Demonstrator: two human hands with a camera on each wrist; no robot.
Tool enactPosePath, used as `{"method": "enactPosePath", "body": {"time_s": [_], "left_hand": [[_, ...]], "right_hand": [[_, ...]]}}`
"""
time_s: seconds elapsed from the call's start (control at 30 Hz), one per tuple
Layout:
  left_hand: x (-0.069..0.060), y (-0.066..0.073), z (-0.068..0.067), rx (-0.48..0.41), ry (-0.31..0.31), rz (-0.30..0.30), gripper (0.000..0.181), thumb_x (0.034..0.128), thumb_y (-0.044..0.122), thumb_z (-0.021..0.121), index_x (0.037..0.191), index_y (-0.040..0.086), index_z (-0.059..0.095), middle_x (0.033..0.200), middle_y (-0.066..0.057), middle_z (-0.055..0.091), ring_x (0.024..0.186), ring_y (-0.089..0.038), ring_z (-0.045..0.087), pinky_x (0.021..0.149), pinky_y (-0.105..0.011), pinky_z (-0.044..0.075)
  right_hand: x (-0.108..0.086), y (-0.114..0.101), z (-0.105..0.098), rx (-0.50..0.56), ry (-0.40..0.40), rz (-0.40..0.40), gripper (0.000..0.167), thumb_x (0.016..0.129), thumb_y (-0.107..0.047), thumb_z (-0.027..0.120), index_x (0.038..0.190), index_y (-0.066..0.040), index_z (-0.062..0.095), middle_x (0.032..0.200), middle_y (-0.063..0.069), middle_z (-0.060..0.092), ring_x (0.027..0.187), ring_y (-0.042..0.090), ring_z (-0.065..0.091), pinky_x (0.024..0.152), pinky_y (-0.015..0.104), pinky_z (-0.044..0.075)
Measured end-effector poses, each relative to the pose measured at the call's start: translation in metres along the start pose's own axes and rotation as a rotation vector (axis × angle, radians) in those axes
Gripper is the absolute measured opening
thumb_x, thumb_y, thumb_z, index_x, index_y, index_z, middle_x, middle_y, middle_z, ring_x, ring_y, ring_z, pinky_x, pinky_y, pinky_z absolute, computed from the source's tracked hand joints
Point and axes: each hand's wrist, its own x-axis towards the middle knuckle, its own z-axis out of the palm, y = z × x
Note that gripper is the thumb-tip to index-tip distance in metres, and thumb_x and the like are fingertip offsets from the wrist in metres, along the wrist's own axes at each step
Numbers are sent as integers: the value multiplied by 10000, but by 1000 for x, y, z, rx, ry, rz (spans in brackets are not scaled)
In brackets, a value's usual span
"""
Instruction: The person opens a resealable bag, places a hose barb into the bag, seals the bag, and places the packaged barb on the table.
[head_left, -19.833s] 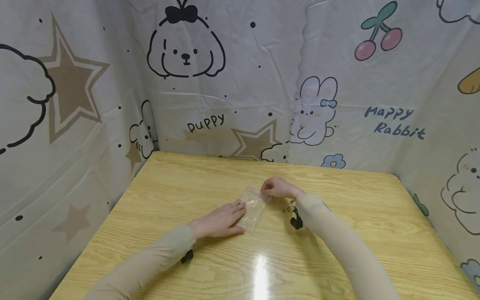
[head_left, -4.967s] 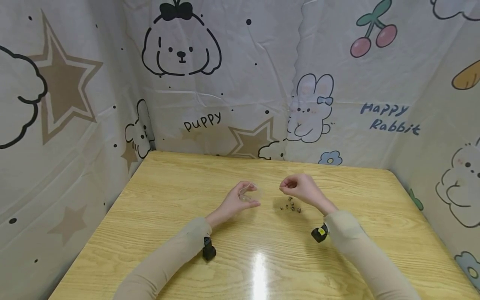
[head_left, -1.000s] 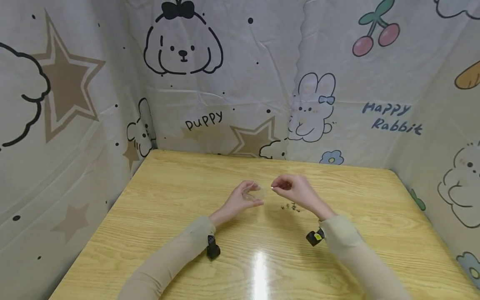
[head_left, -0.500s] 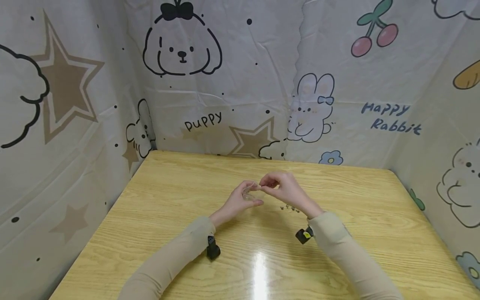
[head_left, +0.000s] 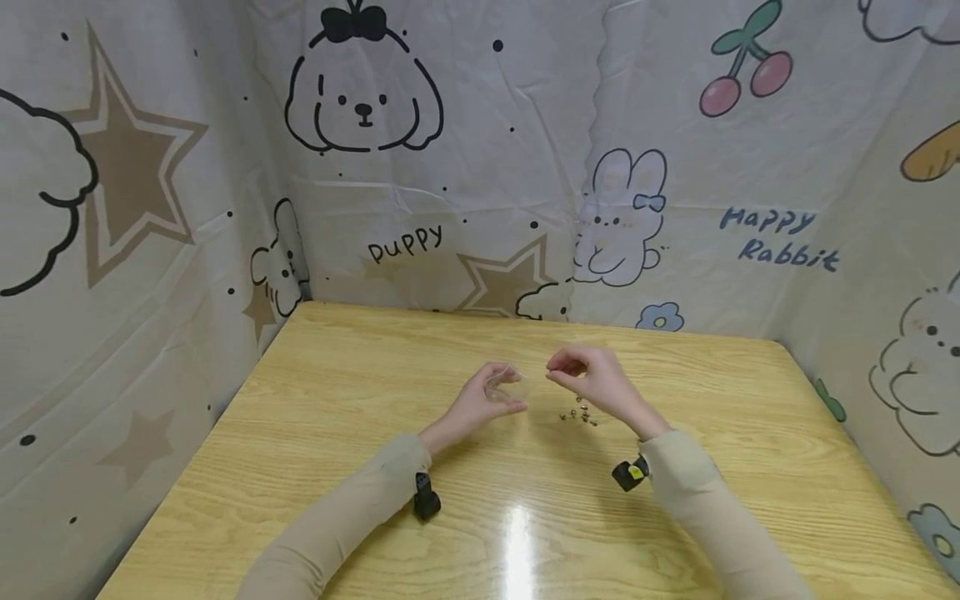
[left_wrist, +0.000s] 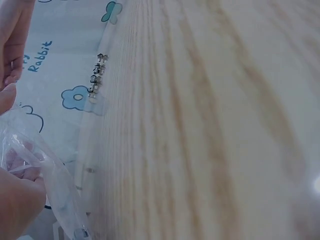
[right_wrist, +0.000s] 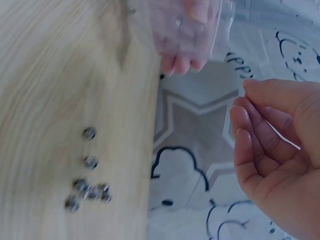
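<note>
My left hand (head_left: 477,405) holds a clear plastic zip bag (head_left: 517,385) above the table, its mouth spread between thumb and fingers. In the left wrist view a small metal piece (left_wrist: 81,233) shows low in the bag (left_wrist: 57,187). To the right of the bag hovers my right hand (head_left: 602,385), apart from it. Its fingers are loosely bent, and the right wrist view shows nothing between the thumb and fingertips (right_wrist: 242,101). Below it several small shiny metal pieces (right_wrist: 90,162) lie loosely grouped on the wood; their exact kind is too small to tell.
The pale wooden table (head_left: 360,367) carries the scattered pieces near its middle. A printed cloth (head_left: 480,167) hangs behind it and along both sides. A black wrist camera (head_left: 426,498) sits on the left cuff, another camera (head_left: 630,474) on the right.
Half a second ago my right hand was at the bag's mouth; it has since drawn back right, over the metal pieces. A second ago it pinched a small bright thing. The left hand stays put.
</note>
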Motion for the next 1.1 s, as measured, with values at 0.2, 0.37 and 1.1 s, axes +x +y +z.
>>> {"method": "enactPosePath", "body": {"time_s": [0.2,0.37,1.1], "left_hand": [[1,-1,0,2,1,-2,565,848,151,791,1336,108,508,1368,-122,593,1052,-258,656,971,-427,539],[0,0,-1,9,-2,3,565,850,146,788,1338,102,507,1369,-123,593,1044,-235,656,975,-414,539],[0,-2,-1,35,-10,3,586,852,199,792,1355,139,496,1382,-76,581,1083,-218,630,1013,-431,511]], "right_hand": [[-15,21,-4,-3,-2,75,116,909,-116,712,998,-43,727,930,66,742,790,97,659,704,195,557],[-32,37,-3,-18,-37,140,121,908,-103,705,998,-24,722,934,79,743,808,110,656,725,188,547],[-61,72,4,-102,-98,162,51,862,-49,738,907,-44,715,868,61,734,747,47,626,671,178,535]]}}
